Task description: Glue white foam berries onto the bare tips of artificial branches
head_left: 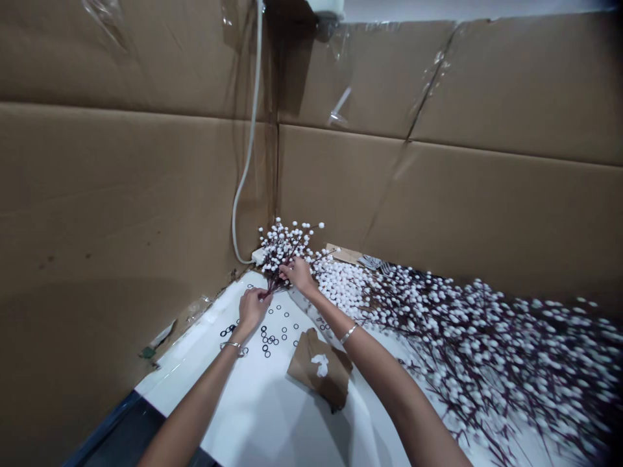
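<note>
At the far corner of the white table, my left hand (254, 306) is closed around the lower stems of a bunch of artificial white-berry branches (285, 243). The berry heads fan out up and away from me. Higher on the same bunch, my right hand (298, 272) has its fingers pinched at the dark twigs; the fingertips are partly lost among them. Several small black rings (267, 338) lie scattered on the table beside and below my left hand.
A large heap of white-berry branches (487, 337) spreads along the right side. A folded cardboard piece (318, 370) with a white scrap lies on the white table (257, 402). Cardboard walls (146, 194) enclose the corner, where a white cable (250, 143) hangs to a plug block.
</note>
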`<state>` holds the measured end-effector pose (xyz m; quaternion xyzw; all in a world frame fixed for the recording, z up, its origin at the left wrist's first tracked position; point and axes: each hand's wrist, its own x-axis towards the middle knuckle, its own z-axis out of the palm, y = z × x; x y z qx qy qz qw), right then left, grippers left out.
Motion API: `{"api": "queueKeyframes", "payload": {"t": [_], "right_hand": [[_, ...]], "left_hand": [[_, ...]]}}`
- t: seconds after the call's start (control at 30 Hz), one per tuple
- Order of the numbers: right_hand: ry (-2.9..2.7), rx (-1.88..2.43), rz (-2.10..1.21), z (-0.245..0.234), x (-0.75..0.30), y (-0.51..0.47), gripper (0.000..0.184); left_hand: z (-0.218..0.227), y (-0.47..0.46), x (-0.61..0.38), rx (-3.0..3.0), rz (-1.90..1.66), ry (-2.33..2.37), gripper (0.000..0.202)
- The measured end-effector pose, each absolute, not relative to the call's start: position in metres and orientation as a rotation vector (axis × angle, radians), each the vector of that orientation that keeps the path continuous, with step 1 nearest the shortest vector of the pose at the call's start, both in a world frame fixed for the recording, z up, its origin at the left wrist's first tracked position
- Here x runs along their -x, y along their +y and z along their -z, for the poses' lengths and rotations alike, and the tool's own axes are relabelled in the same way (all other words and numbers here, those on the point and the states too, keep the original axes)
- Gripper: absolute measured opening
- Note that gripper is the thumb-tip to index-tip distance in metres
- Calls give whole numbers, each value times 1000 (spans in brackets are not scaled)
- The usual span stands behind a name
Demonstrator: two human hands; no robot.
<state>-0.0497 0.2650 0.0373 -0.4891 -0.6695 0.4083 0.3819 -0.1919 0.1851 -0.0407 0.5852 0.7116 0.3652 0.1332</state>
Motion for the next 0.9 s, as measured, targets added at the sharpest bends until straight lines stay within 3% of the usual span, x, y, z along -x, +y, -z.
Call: {"api": "queueKeyframes", "payload": {"t": [0.33,0.73,0.9], "right_hand": [[-1843,1261,-870,-48,48,265,22],[-1882,1249,-815,-60,60,254,7],[-1806,1304,-789,-57,59,249,24]], "left_hand": [[56,190,188,-1547,-1312,2068,17],[64,194,185,-1513,-1570,1971,15],[62,193,184,-1498,-1645,1952,14]]}}
